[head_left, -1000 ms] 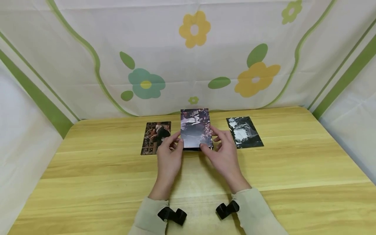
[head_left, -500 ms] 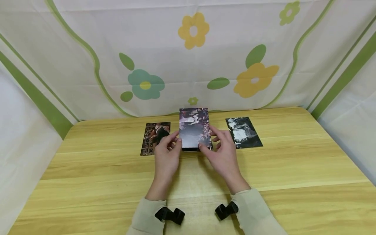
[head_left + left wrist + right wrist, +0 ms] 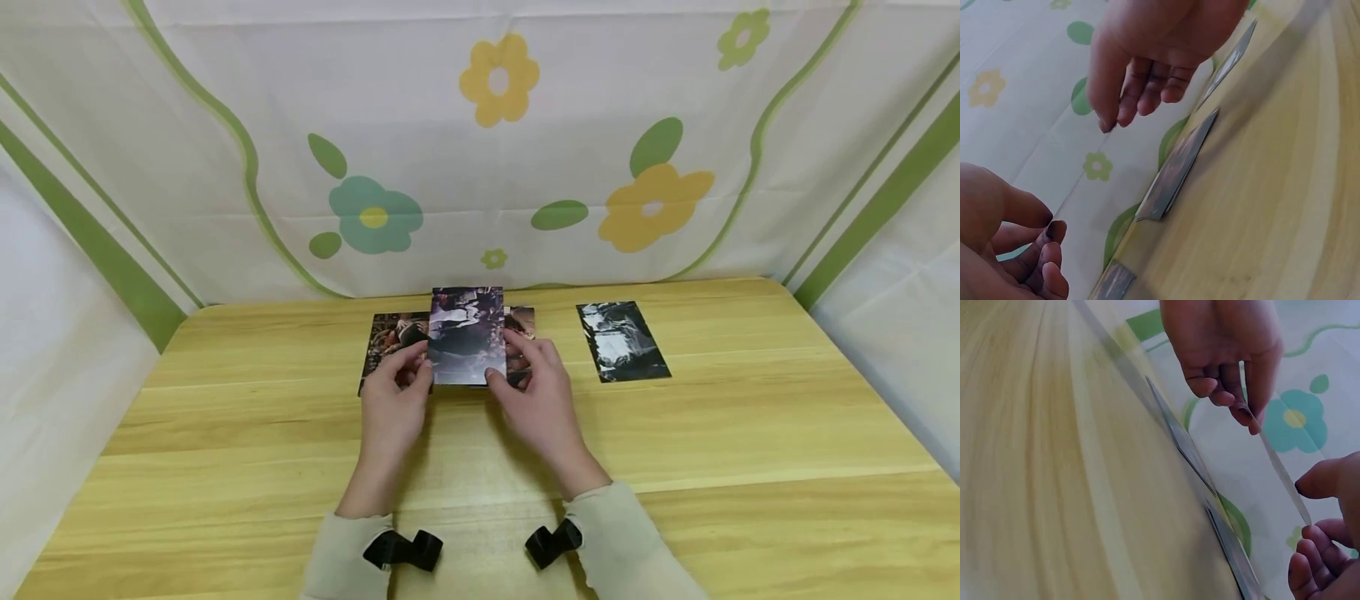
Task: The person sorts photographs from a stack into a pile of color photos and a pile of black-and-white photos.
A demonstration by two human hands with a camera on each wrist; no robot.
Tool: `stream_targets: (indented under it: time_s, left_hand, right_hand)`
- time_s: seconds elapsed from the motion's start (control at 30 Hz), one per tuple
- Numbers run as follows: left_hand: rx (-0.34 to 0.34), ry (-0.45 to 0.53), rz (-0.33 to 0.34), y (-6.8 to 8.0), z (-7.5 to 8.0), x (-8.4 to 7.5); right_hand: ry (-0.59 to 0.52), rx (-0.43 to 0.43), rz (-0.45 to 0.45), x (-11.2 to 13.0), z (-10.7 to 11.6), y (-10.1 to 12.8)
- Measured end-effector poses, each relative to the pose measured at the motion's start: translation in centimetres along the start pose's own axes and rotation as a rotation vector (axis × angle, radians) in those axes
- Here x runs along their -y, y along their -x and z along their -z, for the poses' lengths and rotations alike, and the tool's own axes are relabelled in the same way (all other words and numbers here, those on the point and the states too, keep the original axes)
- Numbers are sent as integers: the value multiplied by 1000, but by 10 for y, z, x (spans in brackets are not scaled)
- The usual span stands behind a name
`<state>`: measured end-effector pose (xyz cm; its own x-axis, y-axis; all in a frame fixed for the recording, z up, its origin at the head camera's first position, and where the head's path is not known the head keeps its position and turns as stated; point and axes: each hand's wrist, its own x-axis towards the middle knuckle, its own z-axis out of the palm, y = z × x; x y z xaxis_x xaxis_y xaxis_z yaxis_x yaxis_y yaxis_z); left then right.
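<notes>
I note glossy paper photo card (image 3: 465, 335) in my view, smooth pale wood-grain table (image 3: 750, 433) with satin sheen, matt printed cloth backdrop (image 3: 480, 142), soft beige fabric sleeves (image 3: 637, 550).

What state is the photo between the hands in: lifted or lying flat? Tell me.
Lifted. The photo is pinched by the left hand and right hand, its thin edge clear of the table.

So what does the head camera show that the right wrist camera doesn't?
Only the head view shows the black-and-white photo card lying apart on the right of the light wooden table, the printed faces of the cards, both beige sleeves, and the whole floral cloth backdrop.
Only the right wrist view shows the lifted dark photo card edge-on, clear of the tabletop, with two cards lying flat beneath.
Both show the left hand and right hand pinching that card by its sides.
</notes>
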<state>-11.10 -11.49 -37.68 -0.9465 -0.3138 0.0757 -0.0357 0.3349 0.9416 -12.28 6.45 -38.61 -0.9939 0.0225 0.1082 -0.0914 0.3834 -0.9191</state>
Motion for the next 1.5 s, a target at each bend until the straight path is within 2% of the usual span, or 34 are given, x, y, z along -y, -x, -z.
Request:
stream_targets:
  time_s: [0.13,0.33,0.53,0.77,0.9,1.07,1.27,1.5]
  left_hand:
    - [-26,-29,9,-4,12,1]
    - [-83,-62,81,-11,30,6]
    - [-163,-94,139,-16,45,16]
    - [-208,-160,179,-19,57,21]
    - [-225,-178,190,-19,61,21]
    - [-204,-212,200,-21,61,25]
    - [-165,-259,174,-27,56,32]
    - [-156,-264,162,-31,51,36]
  right_hand:
    - [-1,21,14,3,-14,-2]
    - [-8,39,51,11,-39,-4]
    - [16,88,25,17,-65,-5]
    - [61,110,10,22,-86,-4]
    - [73,112,28,24,-90,-5]
    - [95,117,14,26,-91,-6]
    - [182,98,-19,24,-93,-6]
    - [286,107,-47,23,-98,-8]
